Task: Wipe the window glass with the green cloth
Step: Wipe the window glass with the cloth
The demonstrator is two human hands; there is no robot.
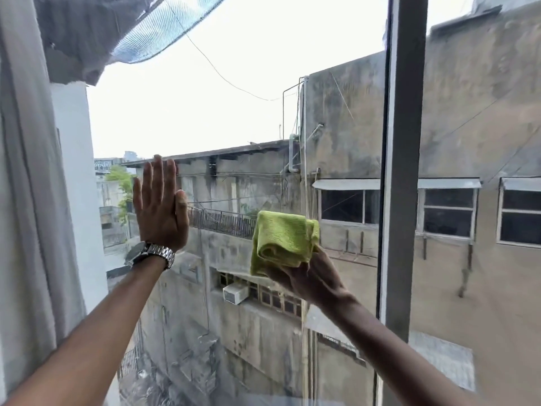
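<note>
Two bare forearms reached up toward the window glass (pixel 234 98). The left hand (pixel 159 206), a metal watch (pixel 150 254) on its wrist, lay flat against the pane, fingers straight and pressed together. The right hand (pixel 310 276) gripped a folded green cloth (pixel 282 238), fingers curled under it, left of the grey frame (pixel 404 171).

Bright overcast daylight through the window glass (pixel 234 112), sky (pixel 248 54) blown out white, soft shadowless light, curtain (pixel 26 200) smeared at left edge, window frame (pixel 401 171) bowed by wide-angle lens, overall slight blur
</note>
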